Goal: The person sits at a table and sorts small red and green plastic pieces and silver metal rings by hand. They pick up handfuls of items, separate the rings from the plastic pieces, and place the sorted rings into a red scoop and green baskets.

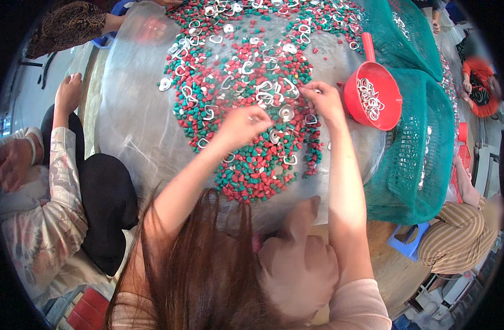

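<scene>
A wide heap of small red and green cone-like pieces (252,181), mixed with white rings and clips (267,92), spreads over the clear plastic sheet (133,104). My left hand (241,127) hangs over the middle of the heap, thumb and fingers pinched together; a small pale bit shows at the fingertips, too small to name. At the heap's right edge, my right hand (324,103) is also closed in a pinch, and what it holds is too small to make out. Just right of that hand sits a red plastic dipper (374,120) with several white clips (368,99) inside.
Green mesh baskets (411,165) line the right side, with pale pieces inside. At the left, a person's raised hand (69,91) and patterned sleeve are close to the table. Other people sit at the right, near a blue stool (409,242).
</scene>
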### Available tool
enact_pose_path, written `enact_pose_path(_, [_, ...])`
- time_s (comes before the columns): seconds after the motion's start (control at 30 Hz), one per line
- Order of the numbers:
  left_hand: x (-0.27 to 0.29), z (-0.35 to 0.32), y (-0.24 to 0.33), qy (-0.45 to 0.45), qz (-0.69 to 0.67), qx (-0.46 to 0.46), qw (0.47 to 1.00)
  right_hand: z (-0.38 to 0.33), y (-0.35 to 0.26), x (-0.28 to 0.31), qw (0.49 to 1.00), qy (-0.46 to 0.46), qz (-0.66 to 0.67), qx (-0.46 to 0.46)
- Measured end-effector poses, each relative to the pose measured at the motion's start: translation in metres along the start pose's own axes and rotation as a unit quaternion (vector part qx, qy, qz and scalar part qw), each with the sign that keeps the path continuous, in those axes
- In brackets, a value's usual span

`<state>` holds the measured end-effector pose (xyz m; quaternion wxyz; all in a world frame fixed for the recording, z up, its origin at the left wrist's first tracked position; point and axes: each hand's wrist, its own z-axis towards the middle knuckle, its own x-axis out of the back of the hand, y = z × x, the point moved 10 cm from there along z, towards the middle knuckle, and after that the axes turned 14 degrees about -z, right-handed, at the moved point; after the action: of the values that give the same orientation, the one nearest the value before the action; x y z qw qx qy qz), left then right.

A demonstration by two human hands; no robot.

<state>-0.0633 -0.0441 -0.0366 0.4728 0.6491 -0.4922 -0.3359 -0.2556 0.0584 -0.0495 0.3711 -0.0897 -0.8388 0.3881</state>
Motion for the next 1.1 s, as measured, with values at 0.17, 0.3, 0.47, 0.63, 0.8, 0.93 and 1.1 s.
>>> enact_pose_path(0.17, [-0.044,-0.004,0.02,0.064,0.344,-0.088,0.933,0.005,-0.029,-0.008,0.941,0.048,-0.33,0.056])
enact_pose_path(0.3, [-0.022,-0.004,0.025,0.058,0.218,-0.107,0.968,-0.011,-0.044,0.009,0.963,0.045,-0.252,0.085])
enact_pose_path(0.47, [-0.012,-0.003,0.019,-0.078,-0.383,0.106,0.914,-0.038,-0.01,0.019,0.938,-0.097,0.328,0.052])
enact_pose_path(0.63, [-0.022,0.041,0.012,-0.029,-0.301,0.103,0.948,-0.03,0.015,-0.009,0.795,-0.166,0.583,0.007])
enact_pose_path(0.8, [-0.045,0.053,0.05,0.083,0.351,-0.129,0.924,-0.051,0.033,-0.019,0.778,-0.082,0.616,-0.087])
enact_pose_path(0.93, [-0.052,0.048,0.063,0.058,0.356,-0.146,0.921,-0.068,0.042,-0.017,0.744,-0.084,0.657,-0.083])
enact_pose_path(1.1, [-0.072,0.025,0.114,0.003,0.295,-0.226,0.928,-0.083,0.039,-0.05,0.741,-0.135,0.652,-0.091])
